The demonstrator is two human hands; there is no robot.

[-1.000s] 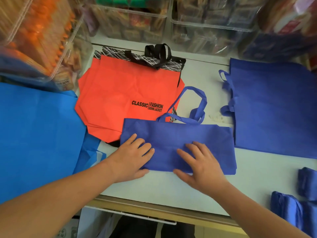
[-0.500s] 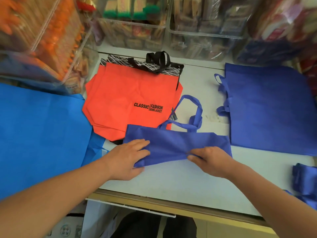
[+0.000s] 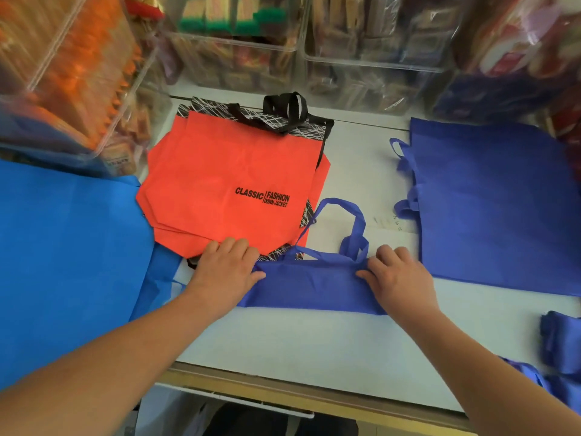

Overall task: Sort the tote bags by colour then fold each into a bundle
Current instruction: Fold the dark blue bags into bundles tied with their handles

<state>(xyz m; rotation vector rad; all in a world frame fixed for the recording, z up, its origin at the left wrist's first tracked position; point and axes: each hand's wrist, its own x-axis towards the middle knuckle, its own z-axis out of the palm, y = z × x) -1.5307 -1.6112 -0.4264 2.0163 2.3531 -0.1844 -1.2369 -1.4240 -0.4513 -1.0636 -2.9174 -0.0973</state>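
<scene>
Blue tote bag (image 3: 314, 287) lying on white table (image 3: 314, 347) near front edge, folded into narrow strip. Left hand (image 3: 224, 272) and right hand (image 3: 397, 278) pinching strip ends, fingers curled over far edge, probably pinning crease flat for next fold.

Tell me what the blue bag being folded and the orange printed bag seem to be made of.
The blue bag: likely non-woven synthetic fabric, matte; it takes soft creases and its strap handles keep their loop shape. The orange bag: seemingly the same matte sheet, lying flat with crisp edges under black print.
</scene>
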